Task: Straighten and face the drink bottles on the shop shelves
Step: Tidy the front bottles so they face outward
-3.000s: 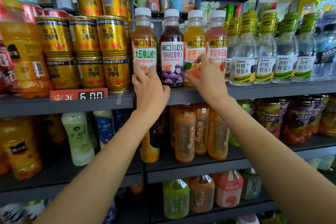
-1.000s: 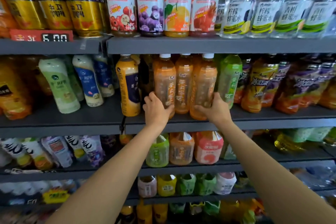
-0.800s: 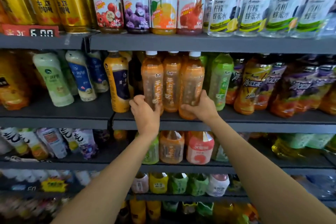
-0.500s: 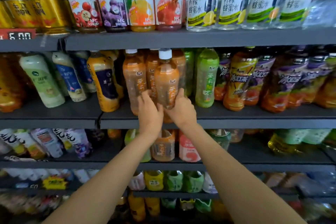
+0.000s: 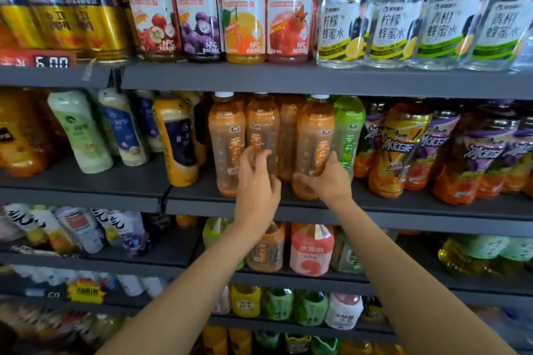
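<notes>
Three orange tea bottles with white caps stand on the middle shelf [image 5: 403,212]. My right hand [image 5: 327,180] grips the base of the right orange bottle [image 5: 315,135], which stands beside a green tea bottle [image 5: 349,135]. My left hand [image 5: 256,181] reaches up to the middle orange bottle [image 5: 262,128], thumb on its left side and fingers curled over its front. The left orange bottle [image 5: 226,138] stands free just left of that hand, label facing out.
Juice bottles [image 5: 245,8], gold cans [image 5: 86,14] and clear lemon-water bottles [image 5: 389,26] fill the top shelf. Leaning milk-drink bottles [image 5: 83,132] sit left, iced-tea bottles [image 5: 403,141] right. Lower shelves hold several squat bottles [image 5: 311,251].
Half a second ago both hands held one orange bottle in front of the row. Now it stands at the right in my right hand, and my left hand has shifted to the middle bottle.
</notes>
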